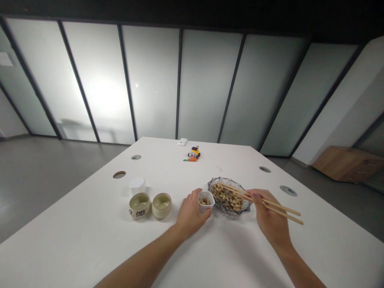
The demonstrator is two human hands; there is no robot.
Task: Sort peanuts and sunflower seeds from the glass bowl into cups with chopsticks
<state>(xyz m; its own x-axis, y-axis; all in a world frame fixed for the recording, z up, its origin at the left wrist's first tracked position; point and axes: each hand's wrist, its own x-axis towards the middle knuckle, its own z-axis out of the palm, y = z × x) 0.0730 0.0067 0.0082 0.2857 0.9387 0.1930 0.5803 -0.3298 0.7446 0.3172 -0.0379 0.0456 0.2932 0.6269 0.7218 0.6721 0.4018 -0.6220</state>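
Observation:
My left hand [189,214] is wrapped round a small white cup [206,200] that has a few nuts in it. Right beside the cup stands a glass bowl [229,195] heaped with nuts and seeds. My right hand [268,216] grips a pair of wooden chopsticks [264,202], and their tips reach over the pile in the bowl. The chopstick ends stick out to the right past my hand.
On the white table [90,236], left of my hand, stand two beige ceramic cups [150,205] and a small white container [137,185]. A toy car [194,152], a small carrot toy [191,159] and a white box [182,142] lie at the far edge. Round cable holes [119,175] dot the tabletop.

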